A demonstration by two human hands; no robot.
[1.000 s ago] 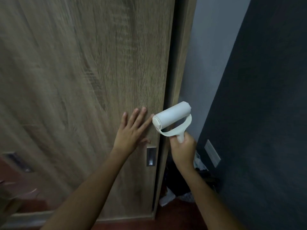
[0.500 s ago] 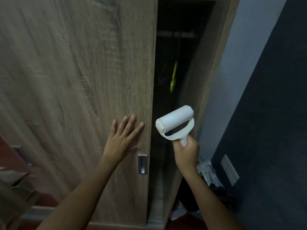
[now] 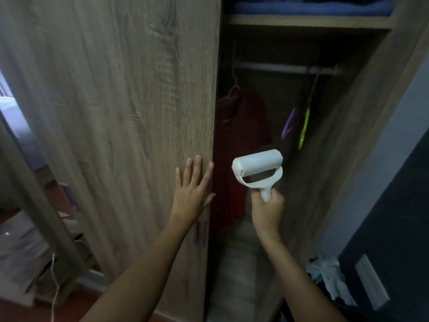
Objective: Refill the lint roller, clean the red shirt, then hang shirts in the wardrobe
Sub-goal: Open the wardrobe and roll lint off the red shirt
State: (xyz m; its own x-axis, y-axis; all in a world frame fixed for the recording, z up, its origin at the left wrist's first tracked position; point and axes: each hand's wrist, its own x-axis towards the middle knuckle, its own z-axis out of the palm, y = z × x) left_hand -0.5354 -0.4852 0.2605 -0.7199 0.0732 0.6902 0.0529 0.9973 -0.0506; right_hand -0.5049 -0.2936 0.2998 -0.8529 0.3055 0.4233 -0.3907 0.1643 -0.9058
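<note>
Hands come first, both raised at about the same height before the wardrobe: the left hand [image 3: 193, 194] lies flat with straight, slightly spread fingers pressed on the sliding wardrobe door [image 3: 130, 126] close to its right edge, and the right hand [image 3: 267, 211] is curled round the handle of the white lint roller [image 3: 256, 167], gripping it upright. One roller is in view, its roll wrapped in white, its long axis running from lower left to upper right and tilted a little, the roll end nearer the left hand. Just below the left wrist sits one recessed door handle [image 3: 200, 233]. Beyond the hands, in the opened gap of the wardrobe, hangs the red shirt [image 3: 241, 145], one garment on one reddish hanger [image 3: 232, 91], its long axis vertical. It lies straight ahead, behind and slightly left of the roller, between the two hands in the view, with the right hand and its roller the nearer to the cloth; I judge the coming move turns on that, the roller travelling forward and a little left to meet the fabric. To the right of the shirt hang two empty hangers, one purple [image 3: 289, 123] and one yellow-green [image 3: 304, 126], all from a single pale rail [image 3: 285, 68]. Farthest, above the rail, one shelf [image 3: 308, 22] carries folded blue cloth [image 3: 311, 8].
</note>
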